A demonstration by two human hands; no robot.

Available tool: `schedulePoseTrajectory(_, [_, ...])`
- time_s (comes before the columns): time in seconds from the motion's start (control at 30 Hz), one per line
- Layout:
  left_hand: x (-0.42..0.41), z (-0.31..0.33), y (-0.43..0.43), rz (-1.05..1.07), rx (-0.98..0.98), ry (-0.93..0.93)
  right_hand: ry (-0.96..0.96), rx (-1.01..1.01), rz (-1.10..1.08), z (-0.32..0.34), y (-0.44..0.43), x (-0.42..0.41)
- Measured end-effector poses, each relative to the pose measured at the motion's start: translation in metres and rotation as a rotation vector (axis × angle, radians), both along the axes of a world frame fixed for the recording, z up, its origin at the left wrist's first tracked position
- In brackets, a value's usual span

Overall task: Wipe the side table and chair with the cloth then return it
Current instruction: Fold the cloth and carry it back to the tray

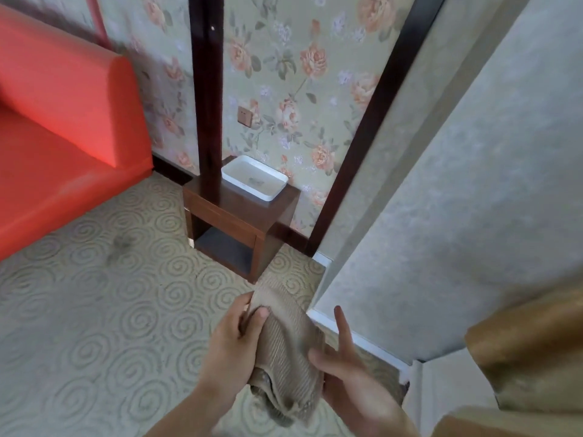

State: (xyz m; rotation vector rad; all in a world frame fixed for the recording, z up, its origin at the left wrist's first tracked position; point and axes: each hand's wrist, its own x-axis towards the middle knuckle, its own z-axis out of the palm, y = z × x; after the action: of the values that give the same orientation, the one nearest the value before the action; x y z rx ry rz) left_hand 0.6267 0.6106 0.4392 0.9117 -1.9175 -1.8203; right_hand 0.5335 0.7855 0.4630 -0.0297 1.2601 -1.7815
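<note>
Beige cloth (285, 351): ribbed, bunched between both hands, low centre, above the carpet (94, 326).
Left hand (235, 339): fingers pinching the cloth's upper edge.
Right hand (350, 373): thumb pressing the cloth, forefinger stretched free.
Side table (239, 222): against the wall, white tray (254, 178) at its back edge.
Red chair (63, 137): left, well apart.
Open room: bare carpet between.

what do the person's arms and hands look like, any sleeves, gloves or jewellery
Both hands are bare: no gloves on the left hand or the right hand, and no rings show on the visible fingers. Both forearms are uncovered as far as the bottom edge of the picture, with no sleeve, watch or bracelet in view. The nails look short and plain.
</note>
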Motion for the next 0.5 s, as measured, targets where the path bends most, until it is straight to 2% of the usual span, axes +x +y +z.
schedulePoseTrajectory(0.1, [-0.053, 0.006, -0.051, -0.074, -0.02, -0.03, 0.031, -0.073, 0.02, -0.007, -0.048, -0.039])
schedulePoseTrajectory(0.27, [-0.135, 0.011, -0.14, -0.312, -0.21, 0.005, 0.353, 0.187, -0.212, -0.025, -0.118, -0.131])
schedulePoseTrajectory(0.37, [-0.193, 0.003, -0.192, -0.46, -0.304, -0.082, 0.431, 0.3, -0.189, -0.032, -0.153, -0.197])
schedulePoseTrajectory(0.5, [-0.27, -0.019, -0.249, -0.448, -0.374, -0.152, 0.521, 0.346, -0.099, -0.045, -0.206, -0.291])
